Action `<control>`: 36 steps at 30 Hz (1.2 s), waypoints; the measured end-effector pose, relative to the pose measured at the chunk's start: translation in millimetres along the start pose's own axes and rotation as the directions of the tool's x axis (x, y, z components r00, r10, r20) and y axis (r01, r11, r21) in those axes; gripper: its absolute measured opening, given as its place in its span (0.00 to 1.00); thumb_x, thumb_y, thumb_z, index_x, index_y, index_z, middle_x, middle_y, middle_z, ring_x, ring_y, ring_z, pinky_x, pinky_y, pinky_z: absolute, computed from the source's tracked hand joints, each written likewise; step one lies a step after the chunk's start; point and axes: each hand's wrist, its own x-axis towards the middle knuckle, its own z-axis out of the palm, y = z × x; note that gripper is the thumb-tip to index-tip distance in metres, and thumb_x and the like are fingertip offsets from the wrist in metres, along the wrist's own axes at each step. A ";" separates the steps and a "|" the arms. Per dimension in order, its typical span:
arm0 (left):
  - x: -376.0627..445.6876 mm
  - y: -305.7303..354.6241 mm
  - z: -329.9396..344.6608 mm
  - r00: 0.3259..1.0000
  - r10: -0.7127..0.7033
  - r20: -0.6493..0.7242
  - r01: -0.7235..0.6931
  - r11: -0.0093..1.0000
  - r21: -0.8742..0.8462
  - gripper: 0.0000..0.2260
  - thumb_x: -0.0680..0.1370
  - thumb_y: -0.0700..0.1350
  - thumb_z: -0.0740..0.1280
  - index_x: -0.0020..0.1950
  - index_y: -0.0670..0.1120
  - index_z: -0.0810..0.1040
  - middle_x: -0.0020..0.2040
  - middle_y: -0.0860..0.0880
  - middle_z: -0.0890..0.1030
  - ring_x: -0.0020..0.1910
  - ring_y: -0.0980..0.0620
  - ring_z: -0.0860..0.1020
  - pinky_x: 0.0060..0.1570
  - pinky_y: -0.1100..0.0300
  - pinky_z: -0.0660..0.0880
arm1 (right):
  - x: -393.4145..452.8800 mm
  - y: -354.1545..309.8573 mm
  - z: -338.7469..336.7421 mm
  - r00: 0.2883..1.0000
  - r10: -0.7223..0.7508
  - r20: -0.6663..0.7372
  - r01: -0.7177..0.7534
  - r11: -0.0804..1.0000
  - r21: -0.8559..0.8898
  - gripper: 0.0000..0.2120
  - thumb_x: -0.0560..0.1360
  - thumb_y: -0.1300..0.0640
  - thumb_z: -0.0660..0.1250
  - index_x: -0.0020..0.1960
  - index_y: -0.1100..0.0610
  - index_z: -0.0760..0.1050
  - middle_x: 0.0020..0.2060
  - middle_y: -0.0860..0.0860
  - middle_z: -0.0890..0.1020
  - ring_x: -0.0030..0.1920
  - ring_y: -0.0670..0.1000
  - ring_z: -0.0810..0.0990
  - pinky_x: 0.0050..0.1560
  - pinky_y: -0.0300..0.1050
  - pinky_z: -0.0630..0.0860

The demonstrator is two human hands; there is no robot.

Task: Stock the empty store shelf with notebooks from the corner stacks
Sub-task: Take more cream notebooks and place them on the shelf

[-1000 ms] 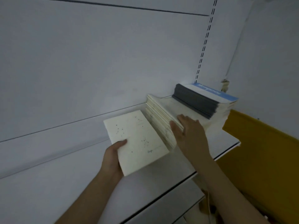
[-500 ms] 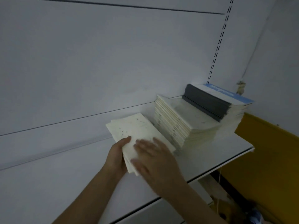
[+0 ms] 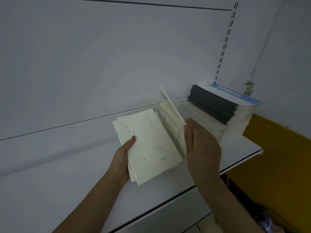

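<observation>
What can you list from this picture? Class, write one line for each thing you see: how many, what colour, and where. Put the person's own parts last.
cream notebooks in hand: a few, exact count unclear, cream with small dots and blue script, held over the shelf, left of the stacks
cream notebook stack: one stack, cream, on the shelf, its top cover tipped up
dark-spined stack: one stack, grey spines, white and blue top cover, in the right corner
shelf: one, white, under the stacks
back panel: one, white, behind the shelf
slotted upright: one, white with dark slots, upper right
yellow panel: one, yellow, lower right
left hand: one, grip on the cream notebooks in hand, thumb on top
right hand: one, fingers straight against the cream notebook stack's edge
</observation>
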 end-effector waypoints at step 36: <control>-183.2 -4.2 -103.7 0.719 0.694 -0.039 0.007 0.048 0.999 0.59 0.67 0.61 0.75 0.72 0.62 0.25 0.68 0.59 0.59 0.56 0.66 0.64 0.49 0.77 0.67 | -8.1 -155.7 69.1 0.518 -0.044 0.854 -0.806 0.308 0.505 0.15 0.78 0.43 0.63 0.58 0.50 0.77 0.49 0.42 0.82 0.54 0.44 0.79 0.56 0.42 0.74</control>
